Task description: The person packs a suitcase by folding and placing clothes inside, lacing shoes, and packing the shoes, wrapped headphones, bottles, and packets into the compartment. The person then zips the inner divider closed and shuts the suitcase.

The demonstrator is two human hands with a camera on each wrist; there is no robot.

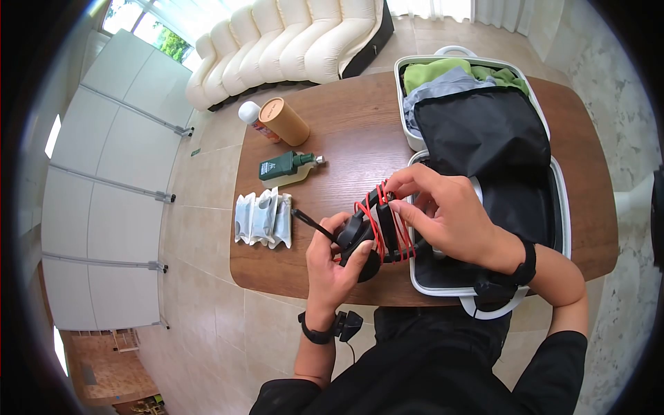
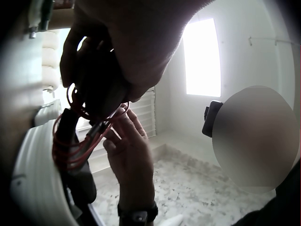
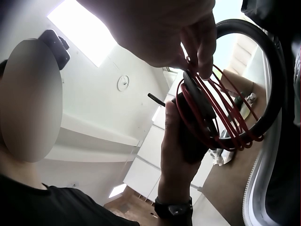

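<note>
A black headset (image 1: 354,235) with a boom microphone is held over the table's front edge, red cable (image 1: 404,238) looped round its headband. My left hand (image 1: 326,266) grips the headset by its ear cups, thumb on one cup. At the wrapped loops, my right hand (image 1: 449,211) pinches the cable between thumb and fingertips. The right wrist view shows several loops of red cable (image 3: 235,113) round the curved headband (image 3: 277,80). In the left wrist view, the headset is a dark shape under my left hand (image 2: 136,47), with my right hand (image 2: 134,155) beyond it.
An open white suitcase (image 1: 567,221) lies on the right, with folded clothes (image 1: 443,79) and a black divider (image 1: 484,128). On the table's left stand a cardboard tube (image 1: 285,123) and a spray can (image 1: 250,113), near a green bottle (image 1: 280,166) and several white packets (image 1: 264,218).
</note>
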